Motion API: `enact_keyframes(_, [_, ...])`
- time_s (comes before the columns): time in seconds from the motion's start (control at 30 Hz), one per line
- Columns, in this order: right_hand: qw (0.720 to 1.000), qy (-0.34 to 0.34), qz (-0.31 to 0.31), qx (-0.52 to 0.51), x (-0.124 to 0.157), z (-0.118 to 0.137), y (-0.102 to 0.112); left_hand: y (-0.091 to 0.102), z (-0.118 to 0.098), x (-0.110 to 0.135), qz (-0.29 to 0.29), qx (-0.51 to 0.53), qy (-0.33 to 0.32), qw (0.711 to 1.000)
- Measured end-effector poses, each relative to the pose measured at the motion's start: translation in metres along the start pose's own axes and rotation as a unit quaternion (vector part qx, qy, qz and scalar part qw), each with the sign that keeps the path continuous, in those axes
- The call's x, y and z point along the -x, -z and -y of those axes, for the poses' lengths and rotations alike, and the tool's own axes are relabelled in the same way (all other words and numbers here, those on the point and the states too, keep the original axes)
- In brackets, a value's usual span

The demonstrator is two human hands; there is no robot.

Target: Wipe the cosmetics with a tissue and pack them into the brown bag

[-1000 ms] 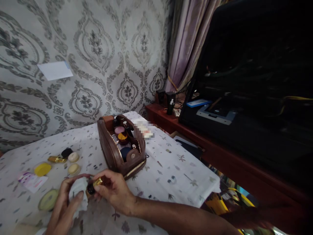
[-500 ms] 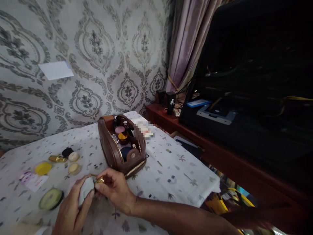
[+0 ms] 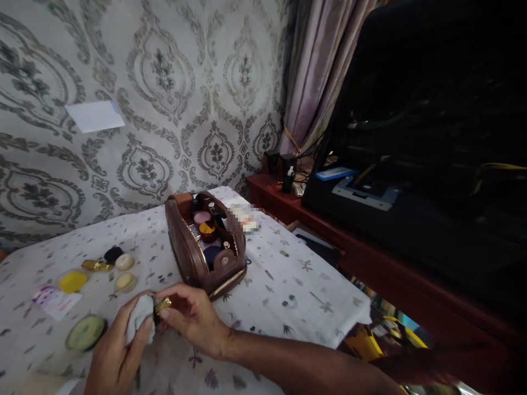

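My left hand [image 3: 117, 340] is closed around a pale, crumpled cloth [image 3: 141, 318] at the lower left of the view. Close beside it, my right hand [image 3: 200, 318] pinches a small, shiny gold item [image 3: 163, 305] between thumb and fingers; its dark end meets the cloth, and its exact kind is hard to make out. Just beyond both hands stands an open brown toiletry bag [image 3: 181, 249] with its zip undone. Inside it are several cosmetics, among them a pink round lid [image 3: 202, 218] and an amber jar [image 3: 207, 230].
On the patterned tablecloth [image 3: 284, 296] to the left lie a green-topped round container [image 3: 85, 332], a yellow lid [image 3: 73, 281], a gold tube [image 3: 96, 265], small cream jars [image 3: 125, 282] and a printed card [image 3: 56, 303]. A dark screen [image 3: 424, 109] stands on a red-brown desk [image 3: 370, 249] at right.
The cloth and the left hand have shifted slightly left and down. The gold item has tilted in my right fingers. The bag and the things on the table have stayed put.
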State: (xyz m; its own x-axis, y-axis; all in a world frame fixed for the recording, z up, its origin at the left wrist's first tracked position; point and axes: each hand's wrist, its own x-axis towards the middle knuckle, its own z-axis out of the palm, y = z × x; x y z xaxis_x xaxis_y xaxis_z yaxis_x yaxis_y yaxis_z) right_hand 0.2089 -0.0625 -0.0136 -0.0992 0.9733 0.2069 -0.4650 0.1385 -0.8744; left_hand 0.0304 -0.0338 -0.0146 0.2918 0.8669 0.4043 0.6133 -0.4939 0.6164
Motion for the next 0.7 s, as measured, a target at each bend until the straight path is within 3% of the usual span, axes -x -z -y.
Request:
enact_keyframes(0.07, [1.0,-0.002,-0.007,0.006,-0.001,0.001,0.0,0.003,-0.002,0.0,-0.003,-0.005,-0.016,1.0])
enact_keyframes(0.23, [0.999,-0.026,-0.038,0.019,-0.001,0.006,-0.001,0.009,-0.007,-0.004,0.013,-0.034,-0.153,0.988])
enact_keyframes(0.33, [0.999,-0.029,-0.042,0.018,-0.001,0.008,-0.001,0.007,-0.009,-0.007,0.006,-0.053,-0.199,0.979])
enact_keyframes(0.53, [0.999,-0.026,-0.029,0.014,-0.002,0.007,0.0,0.003,-0.01,-0.006,-0.007,-0.048,-0.166,0.985])
enact_keyframes(0.7, [1.0,-0.017,-0.012,0.022,-0.001,0.008,0.0,0.01,0.002,-0.004,0.039,-0.031,-0.115,0.992])
